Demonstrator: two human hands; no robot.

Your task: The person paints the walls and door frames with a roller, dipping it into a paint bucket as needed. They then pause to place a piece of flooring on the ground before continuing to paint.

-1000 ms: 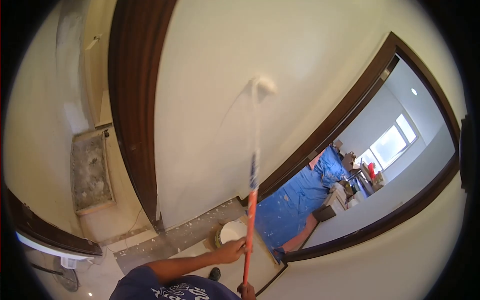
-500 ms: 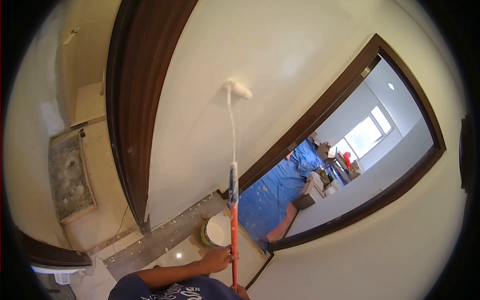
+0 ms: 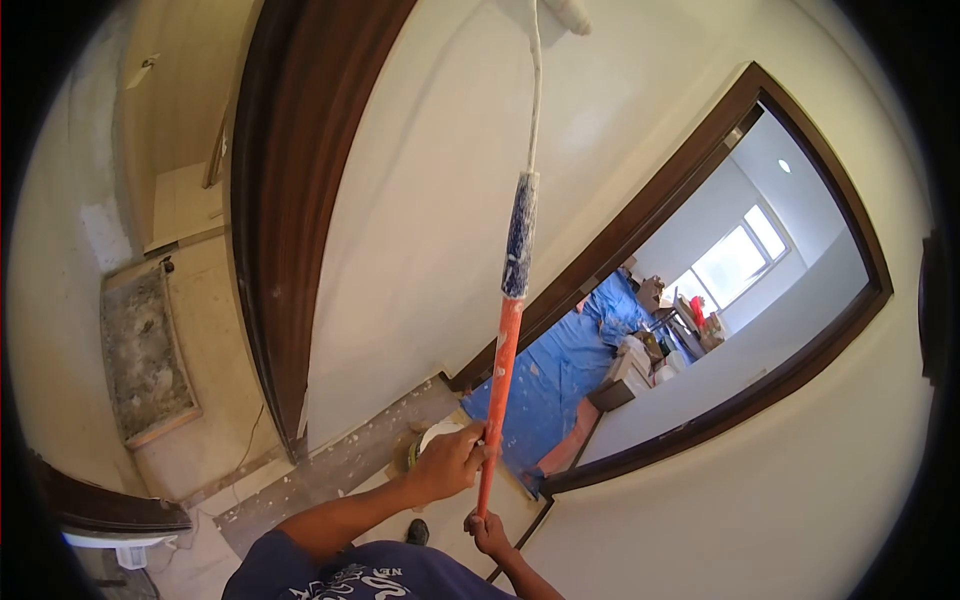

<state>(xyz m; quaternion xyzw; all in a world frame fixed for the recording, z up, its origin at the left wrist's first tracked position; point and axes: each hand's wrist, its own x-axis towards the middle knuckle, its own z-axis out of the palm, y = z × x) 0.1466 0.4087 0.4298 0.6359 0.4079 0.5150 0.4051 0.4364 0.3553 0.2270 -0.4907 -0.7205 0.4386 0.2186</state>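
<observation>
A long-handled paint roller (image 3: pixel 505 355) rises from my hands to the pale wall (image 3: pixel 440 200). Its pole is orange, with a paint-smeared dark blue grip and a thin bent wire frame above. The whitish roller cover (image 3: pixel 570 15) is at the top edge of the view, partly cut off, against or very close to the wall. My left hand (image 3: pixel 450 463) is closed around the orange pole. Lower down, my right hand (image 3: pixel 490 535) grips the pole's bottom end. Behind my left hand stands a paint bucket (image 3: pixel 430 436), mostly hidden by the hand.
A dark wooden door frame (image 3: pixel 285 200) borders the wall on the left. On the right, a doorway (image 3: pixel 640 240) opens onto a room with a blue sheet (image 3: pixel 540 375) on its floor and boxes (image 3: pixel 625 375). A paint-spattered strip (image 3: pixel 350 455) runs along the wall's foot.
The roller has moved up the wall and slightly right. Both hands have risen with the pole; my right hand now shows fully. My left hand now covers much of the bucket.
</observation>
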